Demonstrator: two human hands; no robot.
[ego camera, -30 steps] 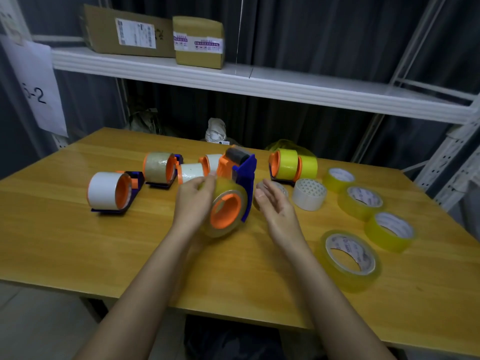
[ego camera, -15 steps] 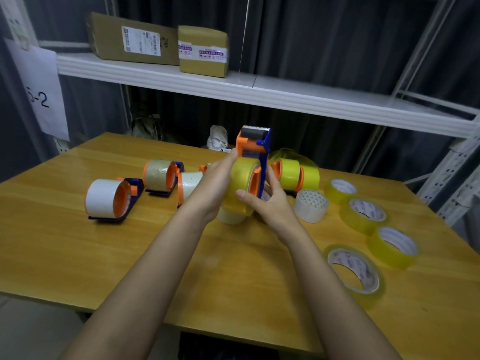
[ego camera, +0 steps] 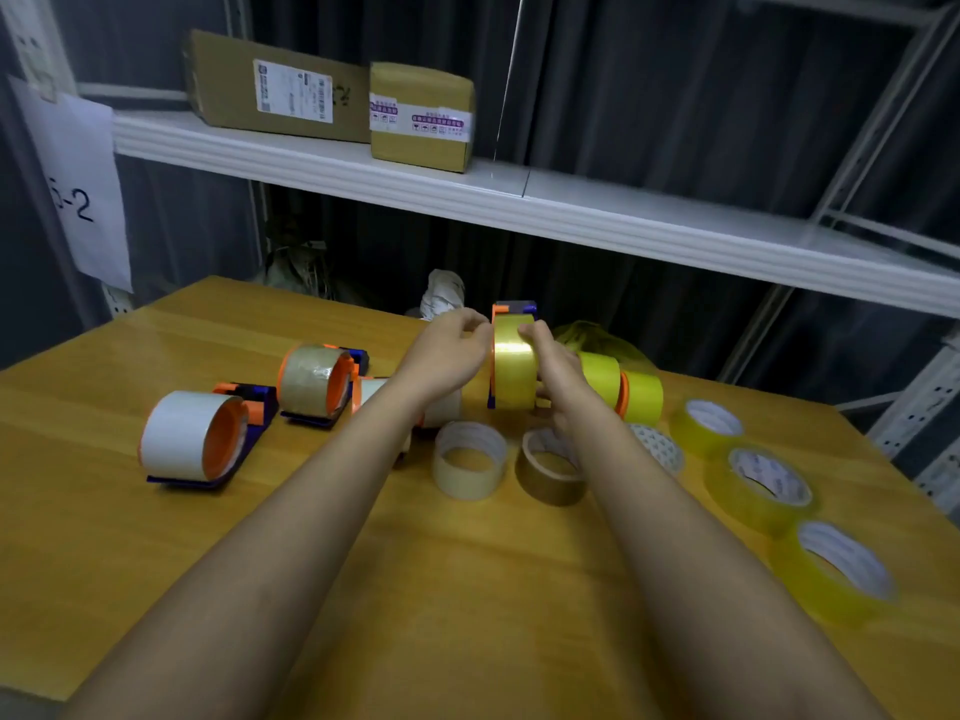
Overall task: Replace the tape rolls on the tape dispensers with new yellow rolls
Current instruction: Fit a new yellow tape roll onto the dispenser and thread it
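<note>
Dispenser seemingly lowered, between both hands.

Two brown cardboard parcels with printed labels sit on a white metal shelf above a wooden table. A white paper sign marked "-2" hangs at left before dark curtains.

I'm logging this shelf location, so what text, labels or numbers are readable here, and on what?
"-2", with a cut-off character before it: handwritten on the white paper sheet hanging at left.
White shipping label on the flat cardboard box: print too small to read.
Printed tape on the smaller box: blurred, unreadable.
Core print inside the loose yellow rolls: unreadable.
</note>
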